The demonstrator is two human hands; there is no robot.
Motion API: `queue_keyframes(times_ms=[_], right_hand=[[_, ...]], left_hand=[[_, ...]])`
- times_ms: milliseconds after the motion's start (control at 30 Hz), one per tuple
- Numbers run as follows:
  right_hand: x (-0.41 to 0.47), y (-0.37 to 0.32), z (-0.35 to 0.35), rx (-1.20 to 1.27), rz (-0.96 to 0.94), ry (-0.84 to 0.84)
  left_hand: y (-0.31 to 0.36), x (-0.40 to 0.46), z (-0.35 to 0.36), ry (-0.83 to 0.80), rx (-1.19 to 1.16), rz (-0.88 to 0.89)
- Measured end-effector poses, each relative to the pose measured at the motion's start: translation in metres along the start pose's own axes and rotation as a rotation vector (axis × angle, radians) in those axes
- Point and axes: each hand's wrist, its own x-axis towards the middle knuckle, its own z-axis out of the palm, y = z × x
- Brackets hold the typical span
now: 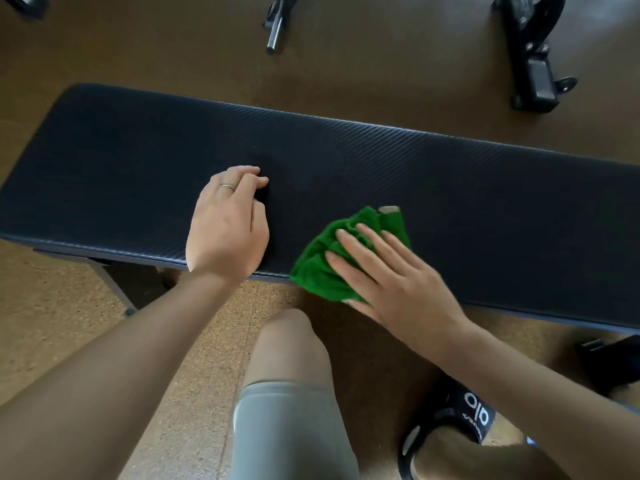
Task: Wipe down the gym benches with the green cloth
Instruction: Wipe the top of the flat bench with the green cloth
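Observation:
A long black padded gym bench (381, 161) runs across the view from left to right. A crumpled green cloth (318, 268) lies on the bench's near edge, partly hanging over it. My right hand (391, 275) presses flat on the cloth with straight, spread fingers. My left hand (228, 223) rests on the bench pad to the left of the cloth, its fingers curled under and holding nothing; a ring shows on one finger.
Brown speckled floor surrounds the bench. Black equipment frames (533, 53) and a metal bar end (275, 29) stand beyond the bench. My knee (291, 358) and a black slide sandal (460, 417) are in front of it, with the bench leg (114, 285) at the left.

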Motion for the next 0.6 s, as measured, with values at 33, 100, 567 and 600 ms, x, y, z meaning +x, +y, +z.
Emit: queue_keyframes(times_ms=[33,100,567,600], right_hand=[[-0.018,0.013,-0.004,0.002,0.022,-0.016],[-0.034,0.028,-0.011,0.038,0.048,-0.064],[0.207,0.022,0.021,0.273,0.408,-0.135],[0.214,0.021,0.021,0.269,0.455,-0.138]], left_hand=[[-0.001,0.0,0.0,-0.001,-0.001,0.0],[-0.001,0.001,0.0,0.001,-0.002,-0.005],[-0.001,0.004,0.001,0.01,-0.014,-0.031],[-0.001,0.004,0.001,0.005,-0.006,-0.028]])
